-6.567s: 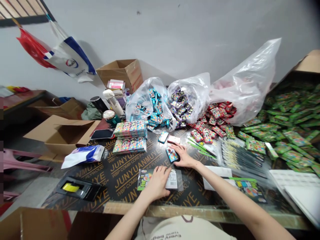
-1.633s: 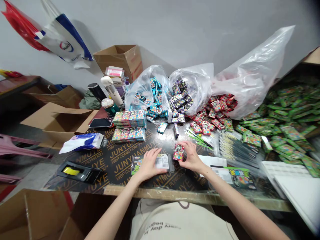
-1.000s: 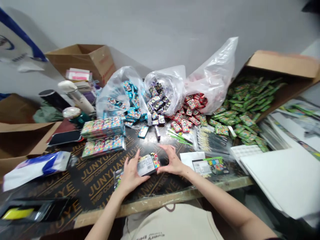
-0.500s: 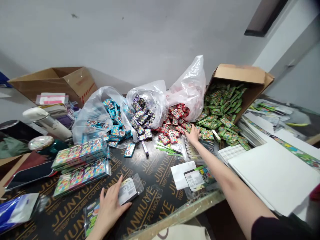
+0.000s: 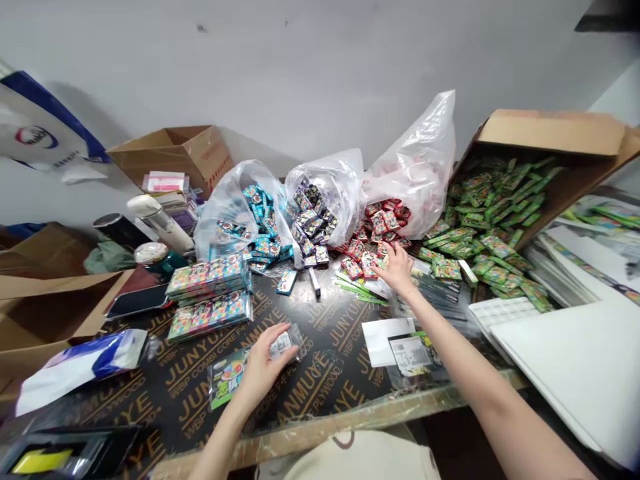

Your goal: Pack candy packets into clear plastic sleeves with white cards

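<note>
My left hand (image 5: 264, 363) lies flat with fingers spread on a clear plastic pouch (image 5: 235, 371) with a green printed card inside, on the dark plywood table (image 5: 320, 373). My right hand (image 5: 395, 265) is stretched far out, fingers apart, over the red packets (image 5: 373, 237) that spill from a clear bag (image 5: 420, 173). It touches the packets at the pile's near edge; I cannot see anything gripped in it. Green packets (image 5: 480, 227) lie just right of that hand.
Clear bags of blue packets (image 5: 250, 213) and purple packets (image 5: 313, 213) stand behind. Stacked colourful packs (image 5: 207, 293) lie at left, a tipped cardboard box (image 5: 550, 133) and white sheets (image 5: 570, 360) at right. A white label and another pouch (image 5: 400, 340) lie near the front edge.
My right hand let go of the small red packet it held at the pouch, reached out to the green packets, then shifted left to the red pile. My left hand stays on the pouch.
</note>
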Demonstrator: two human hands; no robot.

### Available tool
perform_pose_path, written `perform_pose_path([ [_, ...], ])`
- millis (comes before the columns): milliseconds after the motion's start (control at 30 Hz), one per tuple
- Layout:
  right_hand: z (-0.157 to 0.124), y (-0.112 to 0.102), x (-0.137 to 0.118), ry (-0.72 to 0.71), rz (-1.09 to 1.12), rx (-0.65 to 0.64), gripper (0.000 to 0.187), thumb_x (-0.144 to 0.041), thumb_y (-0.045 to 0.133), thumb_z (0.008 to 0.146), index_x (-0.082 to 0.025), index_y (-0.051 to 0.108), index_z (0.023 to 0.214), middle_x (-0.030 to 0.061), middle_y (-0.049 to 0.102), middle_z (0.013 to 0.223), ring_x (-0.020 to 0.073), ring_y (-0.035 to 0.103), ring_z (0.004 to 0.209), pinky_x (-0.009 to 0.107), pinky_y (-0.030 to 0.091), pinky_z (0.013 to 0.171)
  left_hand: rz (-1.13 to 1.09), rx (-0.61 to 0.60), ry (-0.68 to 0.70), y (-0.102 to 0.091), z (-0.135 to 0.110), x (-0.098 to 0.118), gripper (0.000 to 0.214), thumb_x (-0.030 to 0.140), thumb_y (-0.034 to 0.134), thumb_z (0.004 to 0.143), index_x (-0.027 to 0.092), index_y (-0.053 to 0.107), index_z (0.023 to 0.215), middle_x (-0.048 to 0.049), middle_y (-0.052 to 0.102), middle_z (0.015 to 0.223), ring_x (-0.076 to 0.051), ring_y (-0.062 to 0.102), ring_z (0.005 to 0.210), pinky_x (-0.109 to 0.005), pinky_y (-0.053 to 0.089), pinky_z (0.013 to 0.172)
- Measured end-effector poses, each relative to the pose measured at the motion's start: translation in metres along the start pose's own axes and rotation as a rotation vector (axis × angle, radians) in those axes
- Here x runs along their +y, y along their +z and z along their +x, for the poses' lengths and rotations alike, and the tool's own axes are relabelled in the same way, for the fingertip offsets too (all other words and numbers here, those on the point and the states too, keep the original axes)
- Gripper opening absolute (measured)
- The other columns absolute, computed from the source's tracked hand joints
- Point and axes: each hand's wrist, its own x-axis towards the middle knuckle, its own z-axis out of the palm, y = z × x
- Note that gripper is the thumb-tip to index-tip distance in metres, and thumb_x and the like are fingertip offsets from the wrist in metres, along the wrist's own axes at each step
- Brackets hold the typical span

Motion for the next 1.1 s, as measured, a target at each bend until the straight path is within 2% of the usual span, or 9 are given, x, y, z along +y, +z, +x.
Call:
perform_pose_path([
  [133, -0.004, 0.014, 0.011, 0.167, -0.019, -0.165, 0.078, -0.051, 0.059, 0.068, -0.022, 0.029, 0.134, 0.0209, 0.032, 0.134, 0.0389, 0.033, 0.118, 0.053, 0.029, 0.087, -0.068, 0.001, -0.020, 0.001, -0.016, -0.003, 0.036, 0.037, 0.060, 0.072, 0.020, 0.062, 0.105, -0.0100, 0.059, 0.115, -0.025, 0.051, 0.110, -0.043, 0.036, 0.097],
  [300, -0.001, 0.005, 0.018, 0.142, 0.182, -0.120, 0.050, -0.031, 0.051, 0.077, -0.017, 0.041, 0.125, 0.0160, 0.057, 0.107, 0.0302, 0.053, 0.099, 0.042, 0.037, 0.083, -0.150, 0.019, -0.072, -0.006, -0.024, -0.008, 0.034, 0.036, 0.063, 0.069, 0.021, 0.065, 0.100, -0.0094, 0.060, 0.113, -0.026, 0.052, 0.110, -0.044, 0.033, 0.099],
  [467, -0.023, -0.031, -0.037, -0.059, 0.524, -0.122, 0.055, -0.028, 0.056, 0.074, -0.022, 0.037, 0.125, 0.0088, 0.056, 0.106, 0.0243, 0.055, 0.095, 0.036, 0.042, 0.080, -0.401, 0.005, -0.217, -0.002, -0.016, 0.004, 0.037, 0.036, 0.066, 0.066, 0.019, 0.065, 0.098, -0.0093, 0.062, 0.111, -0.025, 0.055, 0.104, -0.039, 0.039, 0.094],
  [600, -0.071, -0.053, -0.106, -0.414, 0.912, -0.685, 0.073, -0.030, 0.068, 0.066, -0.029, 0.032, 0.130, 0.0034, 0.052, 0.113, 0.0168, 0.055, 0.084, 0.030, 0.045, 0.074, -0.689, -0.100, -0.300, 0.014, -0.008, 0.025, 0.036, 0.036, 0.064, 0.069, 0.017, 0.064, 0.099, -0.0074, 0.066, 0.099, -0.020, 0.060, 0.090, -0.029, 0.045, 0.079],
  [667, -0.091, -0.057, -0.130, -0.514, 0.978, -0.867, 0.081, -0.031, 0.069, 0.066, -0.031, 0.026, 0.134, 0.0030, 0.050, 0.116, 0.0145, 0.054, 0.080, 0.028, 0.046, 0.073, -0.719, -0.170, -0.306, 0.022, -0.005, 0.030, 0.026, 0.035, 0.067, 0.066, 0.015, 0.068, 0.083, -0.0043, 0.068, 0.080, -0.015, 0.060, 0.073, -0.024, 0.044, 0.068],
  [767, -0.108, -0.055, -0.149, -0.546, 0.952, -0.717, 0.092, -0.036, 0.073, 0.061, -0.028, 0.022, 0.136, 0.0059, 0.047, 0.121, 0.0187, 0.052, 0.093, 0.034, 0.042, 0.083, -0.743, -0.123, -0.368, 0.029, -0.005, 0.029, 0.023, 0.034, 0.069, 0.063, 0.013, 0.062, 0.058, 0.0018, 0.057, 0.051, -0.007, 0.047, 0.048, -0.019, 0.036, 0.051],
  [867, -0.120, -0.050, -0.156, -0.625, 0.836, -0.528, 0.099, -0.040, 0.076, 0.055, -0.024, 0.022, 0.137, 0.0102, 0.040, 0.129, 0.0272, 0.040, 0.113, 0.042, 0.032, 0.095, -0.826, -0.017, -0.438, 0.027, -0.009, 0.021, 0.027, 0.038, 0.066, 0.065, 0.012, 0.062, 0.059, 0.0029, 0.053, 0.048, -0.006, 0.042, 0.044, -0.019, 0.033, 0.047],
  [1000, -0.133, -0.041, -0.156, -0.642, 0.694, -0.426, 0.077, -0.030, 0.068, 0.059, -0.025, 0.036, 0.129, 0.0086, 0.048, 0.119, 0.0270, 0.043, 0.109, 0.042, 0.031, 0.094, -0.775, -0.102, -0.396, 0.012, -0.014, 0.006, 0.037, 0.046, 0.058, 0.071, 0.011, 0.066, 0.077, -0.0051, 0.063, 0.066, -0.014, 0.057, 0.061, -0.027, 0.044, 0.064],
  [1100, -0.135, -0.029, -0.150, -0.574, 0.619, -0.351, 0.071, -0.026, 0.066, 0.058, -0.023, 0.040, 0.124, 0.0084, 0.049, 0.116, 0.0266, 0.044, 0.107, 0.040, 0.033, 0.092, -0.330, -0.071, -0.214, -0.009, -0.016, -0.014, 0.055, 0.052, 0.061, 0.066, 0.016, 0.059, 0.107, -0.0119, 0.063, 0.102, -0.026, 0.056, 0.095, -0.042, 0.039, 0.087],
])
